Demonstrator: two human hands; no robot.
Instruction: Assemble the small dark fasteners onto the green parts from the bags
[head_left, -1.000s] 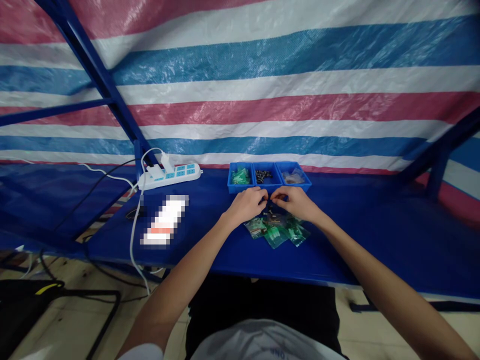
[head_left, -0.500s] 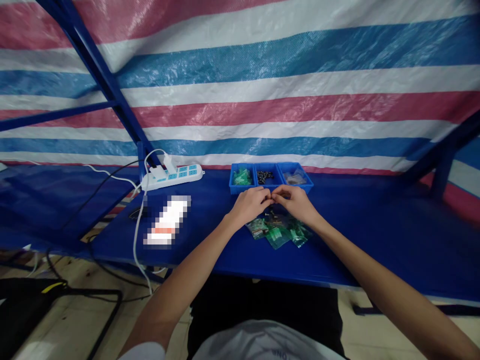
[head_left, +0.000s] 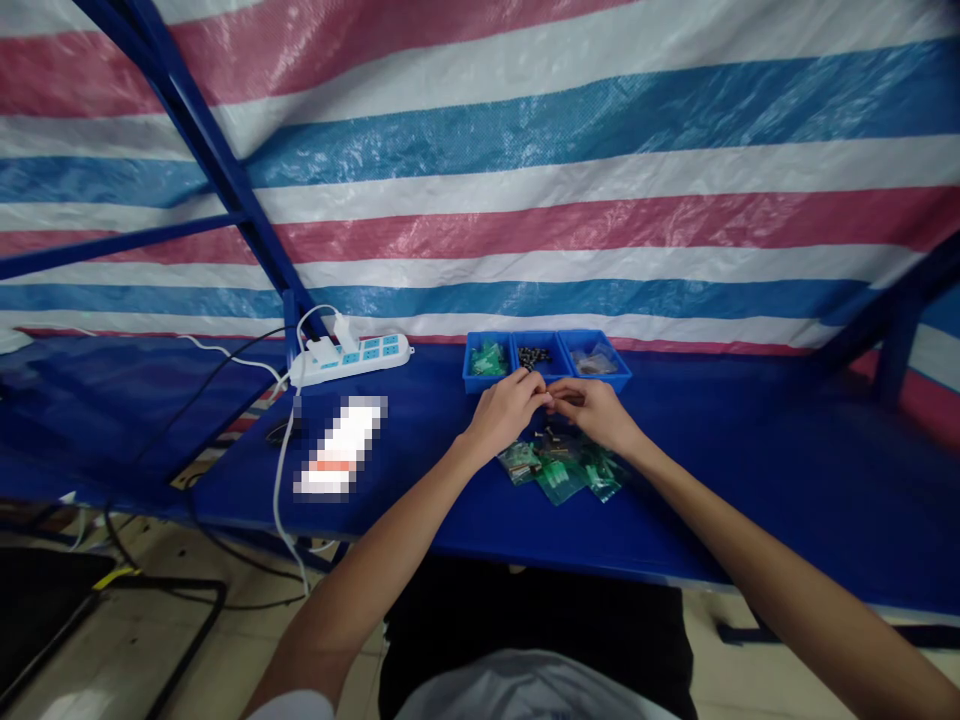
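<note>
My left hand (head_left: 511, 408) and my right hand (head_left: 590, 410) meet fingertip to fingertip just in front of a blue three-compartment tray (head_left: 551, 380). Both are closed in a pinch; whatever lies between the fingers is too small to make out. Below them on the table are small green-tinted plastic bags (head_left: 561, 478) with small parts inside. A few loose screws (head_left: 551, 434) lie just above the bags, partly hidden by my hands. The tray's left compartment contains green bags (head_left: 489, 358), the middle one black small parts (head_left: 534, 356), the right one clear bags (head_left: 592, 361).
On the left of the blue table (head_left: 750, 450) stands a white power strip (head_left: 360, 360) with plugs and a white cable (head_left: 279, 490) running over the table edge. Nearer lies a pixelated white item (head_left: 341, 445). A striped tarp (head_left: 570, 220) hangs behind.
The view has shifted slightly, so everything appears a little lower and farther right. My hands stay pinched together, with the left fingers a bit higher over the tray's front edge.
</note>
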